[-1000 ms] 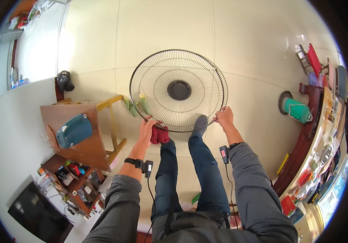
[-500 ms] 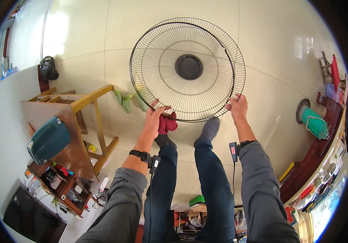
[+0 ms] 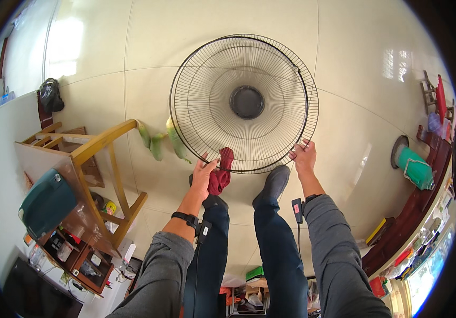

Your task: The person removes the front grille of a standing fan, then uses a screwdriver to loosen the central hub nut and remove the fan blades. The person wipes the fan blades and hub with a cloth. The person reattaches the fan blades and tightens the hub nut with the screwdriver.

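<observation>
A round black wire fan guard (image 3: 245, 102) with a dark hub is held up in front of me over the tiled floor. My left hand (image 3: 205, 174) presses a dark red cloth (image 3: 220, 174) against the guard's lower rim. My right hand (image 3: 303, 157) pinches the rim at the lower right. Both forearms wear grey sleeves, each with a small device at the wrist. My legs in dark trousers and dark shoes (image 3: 275, 183) show below the guard.
A wooden table (image 3: 87, 159) with a teal case (image 3: 47, 201) on its glass top stands at my left. Green sandals (image 3: 159, 140) lie beside it. A teal container (image 3: 416, 167) sits at the right by a wooden counter. A black bag (image 3: 51, 94) lies far left.
The fan guard has risen higher and fills more of the view. Both hands lifted with it, and the red cloth stays under my left hand on the rim.
</observation>
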Available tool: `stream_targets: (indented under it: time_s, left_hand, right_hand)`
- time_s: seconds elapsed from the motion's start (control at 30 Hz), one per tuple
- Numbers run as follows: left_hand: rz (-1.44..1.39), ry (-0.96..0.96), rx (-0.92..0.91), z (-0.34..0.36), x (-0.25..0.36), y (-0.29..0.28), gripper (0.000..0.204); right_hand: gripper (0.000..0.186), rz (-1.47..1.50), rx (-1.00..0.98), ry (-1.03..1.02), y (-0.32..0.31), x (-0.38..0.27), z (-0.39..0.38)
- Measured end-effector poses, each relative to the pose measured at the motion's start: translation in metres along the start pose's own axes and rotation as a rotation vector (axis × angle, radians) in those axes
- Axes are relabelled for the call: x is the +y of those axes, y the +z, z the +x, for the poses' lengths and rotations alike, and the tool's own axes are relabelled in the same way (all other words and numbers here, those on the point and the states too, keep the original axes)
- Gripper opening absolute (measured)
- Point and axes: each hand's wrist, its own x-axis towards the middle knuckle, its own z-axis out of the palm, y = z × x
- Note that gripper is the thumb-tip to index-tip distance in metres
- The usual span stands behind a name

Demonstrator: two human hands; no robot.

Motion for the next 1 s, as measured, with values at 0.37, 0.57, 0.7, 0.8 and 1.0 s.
stream_targets:
  time_s: [0.37,0.57,0.7,0.8,1.0]
  left_hand:
    - [0.001,-0.088,0.089,0.02,-0.027,-0.017,0.066]
    - [-0.037,-0.22,0.05,-0.047,-0.023,-0.02,0.044]
    - [-0.106,-0.231,0.015,-0.133,-0.003,-0.001,0.031]
    - [-0.2,-0.227,-0.052,-0.209,0.015,0.015,0.028]
    - [-0.436,-0.108,0.03,-0.358,0.029,0.03,0.031]
  right_hand:
    - [0.054,-0.075,0.01,0.113,-0.002,0.029,0.027]
    - [0.076,-0.159,0.091,0.192,-0.02,0.033,-0.02]
    - [0.094,-0.299,-0.278,0.392,-0.023,0.002,-0.13]
    - [0.098,-0.324,-0.689,0.44,-0.01,-0.045,-0.238]
    - [0.066,-0.139,-1.008,0.448,-0.003,-0.156,-0.42]
